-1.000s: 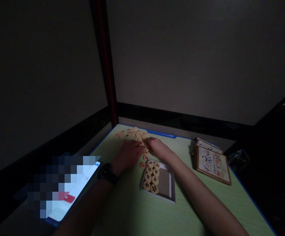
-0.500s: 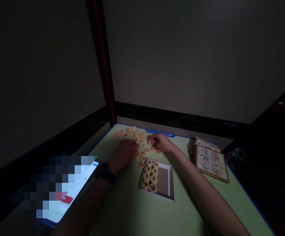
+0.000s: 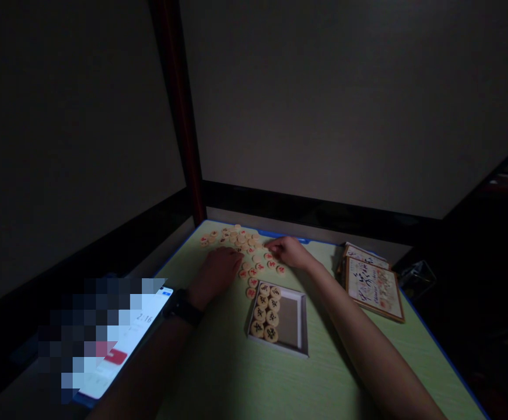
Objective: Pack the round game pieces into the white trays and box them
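Wooden Chinese chess pieces, some with red characters, some with black and some blank side up, lie scattered at the table's far end. My left hand rests palm down at their left edge, fingers loosely bent and partly hidden in shadow. From the right, my right hand reaches in with its index finger stretched to the pieces. Just below that finger lies a red-marked piece. Nearer me is a shallow box with two columns of black-marked pieces along its left side.
Two stacked Chinese chess box lids or boxes lie on the green table at the right. A lit phone stands at the left edge. Beyond the table's right edge is a dark clear-sided object. Walls enclose the far side.
The red-marked piece that was at my right fingertips now lies on the table below them. My right index finger has stretched out towards the pile. My left hand has barely moved.
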Available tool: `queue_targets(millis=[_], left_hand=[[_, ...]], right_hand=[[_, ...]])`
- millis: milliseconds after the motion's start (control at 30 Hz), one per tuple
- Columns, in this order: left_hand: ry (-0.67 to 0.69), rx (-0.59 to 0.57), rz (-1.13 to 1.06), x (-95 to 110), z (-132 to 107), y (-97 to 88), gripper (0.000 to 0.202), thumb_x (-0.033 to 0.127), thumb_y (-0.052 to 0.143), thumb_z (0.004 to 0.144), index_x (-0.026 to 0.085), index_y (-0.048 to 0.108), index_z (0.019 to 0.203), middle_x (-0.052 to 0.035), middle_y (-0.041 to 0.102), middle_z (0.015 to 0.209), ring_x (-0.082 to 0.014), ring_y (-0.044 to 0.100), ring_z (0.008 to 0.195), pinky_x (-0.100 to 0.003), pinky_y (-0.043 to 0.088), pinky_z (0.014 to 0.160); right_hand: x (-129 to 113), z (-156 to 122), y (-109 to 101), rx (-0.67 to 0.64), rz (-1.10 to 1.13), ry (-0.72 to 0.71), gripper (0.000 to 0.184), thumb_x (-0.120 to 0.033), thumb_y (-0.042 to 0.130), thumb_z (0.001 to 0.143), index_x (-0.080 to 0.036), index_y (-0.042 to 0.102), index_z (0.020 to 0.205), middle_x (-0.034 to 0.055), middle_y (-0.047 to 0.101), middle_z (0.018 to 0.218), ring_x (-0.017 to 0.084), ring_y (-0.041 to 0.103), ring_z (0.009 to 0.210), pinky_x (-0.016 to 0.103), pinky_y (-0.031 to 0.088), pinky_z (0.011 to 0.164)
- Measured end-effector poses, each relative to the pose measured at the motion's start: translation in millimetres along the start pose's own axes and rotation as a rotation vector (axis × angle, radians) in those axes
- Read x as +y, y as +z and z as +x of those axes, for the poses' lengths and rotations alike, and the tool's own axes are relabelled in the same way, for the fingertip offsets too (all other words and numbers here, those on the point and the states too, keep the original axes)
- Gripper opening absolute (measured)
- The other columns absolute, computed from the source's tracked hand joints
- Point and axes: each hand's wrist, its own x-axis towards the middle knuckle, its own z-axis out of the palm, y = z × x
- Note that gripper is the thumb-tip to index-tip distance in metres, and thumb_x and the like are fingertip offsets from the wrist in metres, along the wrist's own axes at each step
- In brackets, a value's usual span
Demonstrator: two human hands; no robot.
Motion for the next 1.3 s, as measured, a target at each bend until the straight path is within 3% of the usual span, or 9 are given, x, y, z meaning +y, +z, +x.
queue_targets(millis=[300,567,733,867,1033,1167,1300], left_hand=[[0.071,0.008,-0.073,-7.8,-0.1,11.8,0.032,0.016,0.048,0.09,0.024,0.072,0.109,-0.0056,0.067,0.123,-0.0232,0.06,0.111,-0.04,0.042,0.101],[0.006,-0.028,-0.084,3.6,1.4,0.1,0.028,0.019,0.047,0.092,0.018,0.074,0.09,-0.0078,0.071,0.104,-0.0219,0.063,0.099,-0.037,0.046,0.091],[-0.039,-0.044,-0.09,1.9,2.9,-0.5,0.024,0.021,0.049,0.091,0.018,0.073,0.087,-0.0077,0.071,0.102,-0.0211,0.063,0.096,-0.034,0.047,0.087],[-0.096,-0.027,-0.102,-0.7,2.4,2.3,0.026,0.021,0.047,0.092,0.018,0.073,0.097,-0.008,0.071,0.105,-0.0207,0.064,0.096,-0.033,0.047,0.087],[-0.132,0.021,-0.095,-2.9,1.5,-6.8,0.026,0.018,0.049,0.09,0.018,0.073,0.1,-0.0088,0.069,0.105,-0.0212,0.064,0.095,-0.033,0.048,0.086],[-0.133,-0.008,-0.227,0.5,1.2,-22.5,0.024,0.018,0.059,0.081,0.02,0.075,0.1,-0.0039,0.069,0.09,-0.0184,0.063,0.085,-0.03,0.049,0.082],[0.035,-0.127,-0.268,7.5,-2.4,-23.4,0.025,0.018,0.063,0.078,0.025,0.076,0.097,-0.0025,0.069,0.09,-0.0185,0.063,0.085,-0.031,0.048,0.083]], right_hand=[[-6.9,-0.9,-4.4,-0.006,-0.008,0.034,0.044,0.005,0.054,0.068,-0.016,0.078,0.098,0.0004,0.073,0.076,0.013,0.062,0.069,0.021,0.044,0.066],[-19.9,-3.8,-13.2,-0.078,-0.018,-0.011,0.025,-0.003,0.066,0.069,-0.017,0.078,0.085,0.0009,0.074,0.078,0.015,0.065,0.072,0.021,0.044,0.067],[-38.5,-6.1,-14.2,-0.172,-0.022,-0.026,0.036,0.001,0.061,0.067,-0.017,0.078,0.093,-0.0013,0.073,0.072,0.013,0.064,0.063,0.02,0.044,0.06],[-48.6,-7.0,-11.9,-0.184,-0.042,-0.049,0.04,0.004,0.057,0.067,-0.018,0.078,0.093,0.0012,0.075,0.084,0.013,0.065,0.067,0.02,0.044,0.063],[-36.4,-6.5,-13.1,-0.124,-0.078,0.003,0.037,0.001,0.058,0.071,-0.015,0.074,0.1,0.0076,0.074,0.098,0.013,0.064,0.066,0.02,0.043,0.06],[-26.2,-6.1,-9.9,-0.157,-0.083,-0.011,0.026,-0.001,0.057,0.072,-0.016,0.073,0.085,0.0014,0.07,0.072,0.012,0.06,0.059,0.02,0.039,0.057],[-23.1,-5.9,-6.0,-0.169,-0.105,-0.037,0.025,0.0,0.055,0.07,-0.017,0.071,0.078,-0.0023,0.065,0.063,0.012,0.057,0.058,0.021,0.036,0.058]])
